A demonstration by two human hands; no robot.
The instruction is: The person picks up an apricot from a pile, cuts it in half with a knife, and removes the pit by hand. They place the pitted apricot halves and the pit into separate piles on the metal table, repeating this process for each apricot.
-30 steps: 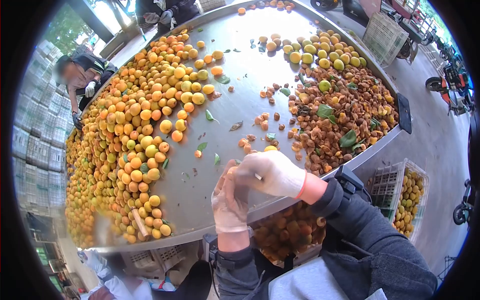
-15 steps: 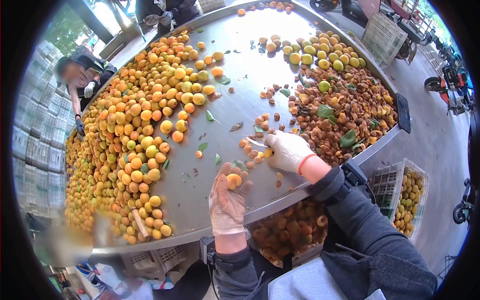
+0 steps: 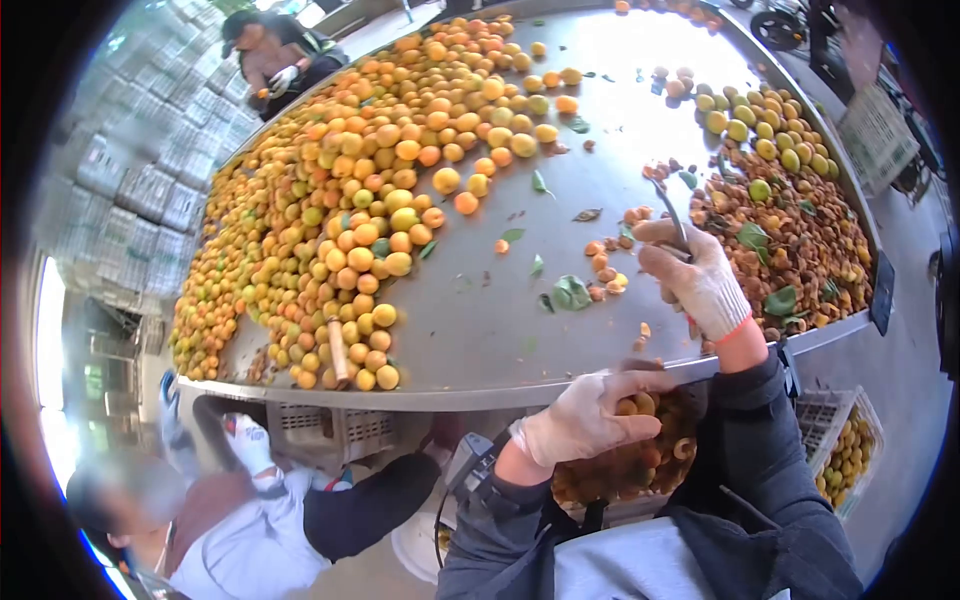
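Observation:
My right hand (image 3: pixel 703 283), in a whitish glove, grips a slim curved metal tool (image 3: pixel 672 212) above the metal table. Just left of it lie apricot pits and scraps (image 3: pixel 600 262) and a crumpled green leaf (image 3: pixel 571 293). My left hand (image 3: pixel 590 418), also gloved, is past the table's near edge, over a crate of halved apricots (image 3: pixel 625 470). Its fingers are stretched out and apart from the thumb. Orange fruit shows in the gap between them; it looks to be below the hand.
Whole apricots (image 3: pixel 400 150) heap across the table's left side, with a wooden-handled tool (image 3: pixel 338 350) among them. Pits and scraps (image 3: pixel 790 230) pile at right, near greenish apricots (image 3: pixel 770 120). A phone (image 3: pixel 882 292) rests on the right edge. Co-workers (image 3: pixel 285 50) are at far left and near left.
My left hand has moved from above the table to over the crate, and its apricot half is no longer seen in it. My right hand has lifted, tool pointing up. The view has turned left.

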